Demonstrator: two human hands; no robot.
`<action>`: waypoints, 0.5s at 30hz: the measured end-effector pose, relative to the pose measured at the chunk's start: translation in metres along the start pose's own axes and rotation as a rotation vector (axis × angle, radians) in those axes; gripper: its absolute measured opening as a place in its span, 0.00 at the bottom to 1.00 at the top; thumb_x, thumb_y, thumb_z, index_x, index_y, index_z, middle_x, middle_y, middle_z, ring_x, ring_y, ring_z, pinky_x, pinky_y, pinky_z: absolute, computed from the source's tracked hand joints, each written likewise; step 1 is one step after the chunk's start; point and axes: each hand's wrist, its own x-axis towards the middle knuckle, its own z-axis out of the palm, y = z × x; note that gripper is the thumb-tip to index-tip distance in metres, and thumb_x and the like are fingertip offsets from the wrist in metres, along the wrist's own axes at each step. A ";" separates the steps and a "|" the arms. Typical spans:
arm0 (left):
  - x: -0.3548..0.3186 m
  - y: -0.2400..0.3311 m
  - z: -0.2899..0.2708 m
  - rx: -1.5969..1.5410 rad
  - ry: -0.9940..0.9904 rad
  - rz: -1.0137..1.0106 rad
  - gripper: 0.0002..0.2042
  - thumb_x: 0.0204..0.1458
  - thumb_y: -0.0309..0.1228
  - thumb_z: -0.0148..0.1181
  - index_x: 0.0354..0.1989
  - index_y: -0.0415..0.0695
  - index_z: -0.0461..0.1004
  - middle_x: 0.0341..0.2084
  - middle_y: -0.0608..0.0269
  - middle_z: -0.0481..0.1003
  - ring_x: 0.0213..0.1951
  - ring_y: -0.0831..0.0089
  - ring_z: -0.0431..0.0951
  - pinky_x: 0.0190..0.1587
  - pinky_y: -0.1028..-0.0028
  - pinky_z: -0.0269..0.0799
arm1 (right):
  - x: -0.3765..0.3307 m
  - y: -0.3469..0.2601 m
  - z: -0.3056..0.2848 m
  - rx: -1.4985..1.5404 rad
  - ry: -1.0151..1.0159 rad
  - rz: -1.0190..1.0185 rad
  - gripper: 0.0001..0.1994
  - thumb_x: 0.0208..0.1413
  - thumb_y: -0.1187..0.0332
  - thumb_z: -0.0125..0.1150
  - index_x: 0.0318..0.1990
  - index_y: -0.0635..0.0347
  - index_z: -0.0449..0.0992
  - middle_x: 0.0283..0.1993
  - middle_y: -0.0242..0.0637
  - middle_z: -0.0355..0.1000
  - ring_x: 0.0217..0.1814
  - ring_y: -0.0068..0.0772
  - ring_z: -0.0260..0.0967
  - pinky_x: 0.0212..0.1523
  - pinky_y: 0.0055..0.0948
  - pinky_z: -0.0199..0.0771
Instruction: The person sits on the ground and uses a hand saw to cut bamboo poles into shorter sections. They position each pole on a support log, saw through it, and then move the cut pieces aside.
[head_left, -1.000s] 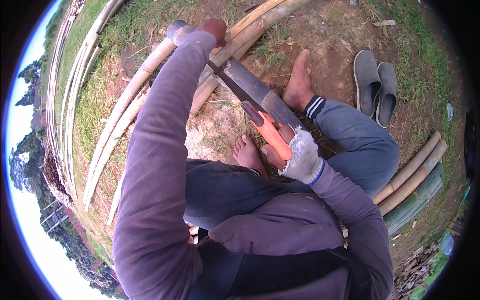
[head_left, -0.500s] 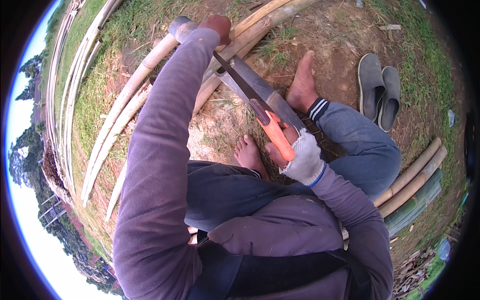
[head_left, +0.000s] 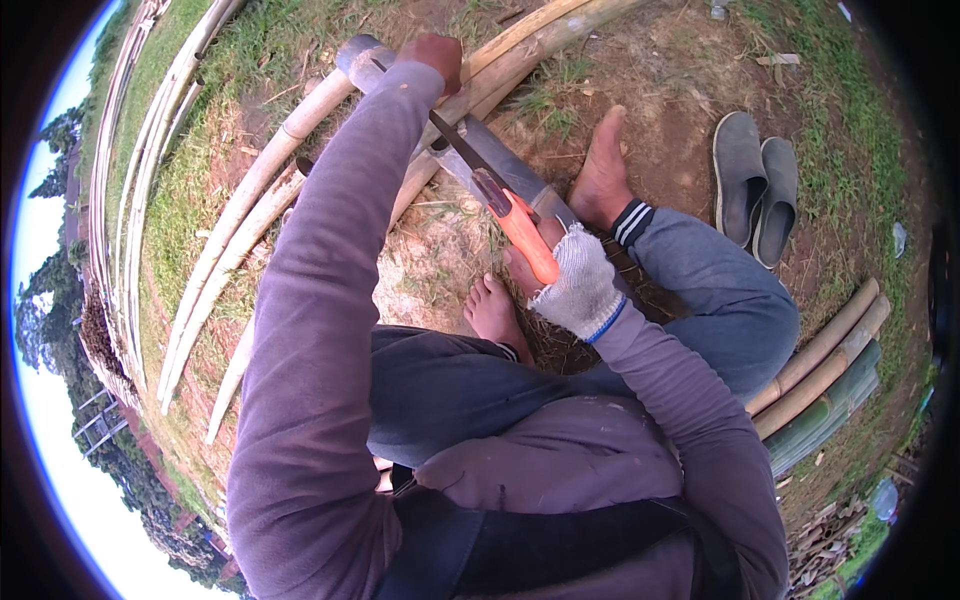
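My right hand, in a white knit glove with bare fingertips, is closed round the orange handle of a hand saw. Its dark blade runs up and left, passing under my left forearm, where part of it is hidden. A thick greyish bamboo pole lies along beneath the saw, its end showing past my left sleeve. My left hand is bare and closed on the pole near the blade; its fingertips are mostly hidden.
Other bamboo poles cross under the grey one. Long poles lie at left, with cut lengths at right. My bare feet straddle the work. Grey slip-on shoes stand on the soil at right.
My right hand has pushed the saw up and left along its length. The blade's tip now shows beyond my left forearm. My left hand has stayed in place.
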 end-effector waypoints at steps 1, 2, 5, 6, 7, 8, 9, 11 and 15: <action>0.000 0.004 -0.001 0.012 -0.009 -0.016 0.23 0.51 0.43 0.77 0.52 0.44 0.84 0.53 0.48 0.83 0.56 0.51 0.83 0.58 0.59 0.82 | 0.008 -0.001 0.005 -0.022 0.008 0.019 0.19 0.57 0.53 0.73 0.34 0.61 0.74 0.28 0.48 0.70 0.30 0.56 0.72 0.32 0.48 0.72; 0.000 0.006 -0.004 0.024 -0.018 -0.032 0.23 0.51 0.43 0.77 0.52 0.44 0.84 0.53 0.47 0.83 0.56 0.51 0.83 0.58 0.59 0.82 | 0.015 -0.001 0.009 -0.043 0.016 0.039 0.20 0.56 0.53 0.74 0.34 0.61 0.74 0.28 0.47 0.70 0.31 0.56 0.72 0.32 0.49 0.72; -0.001 0.003 -0.003 0.019 -0.012 -0.046 0.23 0.51 0.41 0.78 0.52 0.44 0.84 0.53 0.48 0.83 0.56 0.51 0.83 0.58 0.59 0.81 | -0.001 0.009 0.000 -0.053 0.050 -0.087 0.16 0.58 0.65 0.72 0.47 0.66 0.78 0.33 0.52 0.75 0.32 0.60 0.75 0.32 0.48 0.74; 0.000 0.000 -0.002 0.003 -0.016 -0.041 0.23 0.51 0.41 0.78 0.53 0.44 0.84 0.53 0.47 0.83 0.56 0.51 0.83 0.59 0.59 0.81 | -0.011 0.007 -0.012 -0.017 0.015 -0.101 0.16 0.58 0.66 0.72 0.48 0.67 0.78 0.33 0.51 0.75 0.32 0.59 0.76 0.32 0.48 0.75; -0.003 0.002 -0.005 -0.015 -0.021 -0.028 0.23 0.50 0.41 0.78 0.53 0.44 0.84 0.53 0.47 0.83 0.56 0.51 0.83 0.59 0.59 0.81 | -0.021 0.001 -0.026 0.016 -0.018 -0.107 0.17 0.58 0.67 0.72 0.50 0.67 0.78 0.34 0.50 0.76 0.33 0.59 0.76 0.33 0.47 0.76; -0.005 0.001 -0.008 -0.030 -0.021 -0.023 0.23 0.50 0.41 0.78 0.53 0.44 0.84 0.53 0.47 0.83 0.56 0.51 0.83 0.59 0.59 0.81 | -0.030 0.002 -0.036 0.011 -0.059 -0.112 0.19 0.57 0.70 0.72 0.54 0.67 0.78 0.35 0.48 0.77 0.34 0.58 0.77 0.34 0.46 0.78; -0.004 0.000 -0.006 -0.032 -0.030 -0.019 0.23 0.50 0.41 0.78 0.53 0.44 0.84 0.53 0.47 0.83 0.56 0.51 0.83 0.59 0.59 0.81 | -0.029 0.004 -0.034 0.014 -0.047 -0.098 0.18 0.58 0.69 0.72 0.53 0.67 0.78 0.34 0.48 0.76 0.33 0.57 0.77 0.34 0.46 0.77; 0.001 -0.003 -0.003 -0.028 -0.042 -0.004 0.24 0.50 0.41 0.78 0.53 0.44 0.84 0.53 0.47 0.83 0.56 0.51 0.84 0.59 0.60 0.81 | -0.020 0.001 -0.025 0.021 -0.013 -0.069 0.16 0.59 0.67 0.71 0.51 0.66 0.78 0.33 0.48 0.76 0.33 0.57 0.77 0.33 0.46 0.76; 0.006 0.000 -0.004 0.007 -0.036 0.004 0.24 0.51 0.43 0.78 0.53 0.43 0.84 0.53 0.47 0.82 0.56 0.51 0.83 0.60 0.60 0.81 | 0.029 0.032 0.033 -0.111 0.069 -0.059 0.16 0.60 0.57 0.71 0.42 0.62 0.78 0.30 0.48 0.74 0.28 0.57 0.72 0.29 0.50 0.70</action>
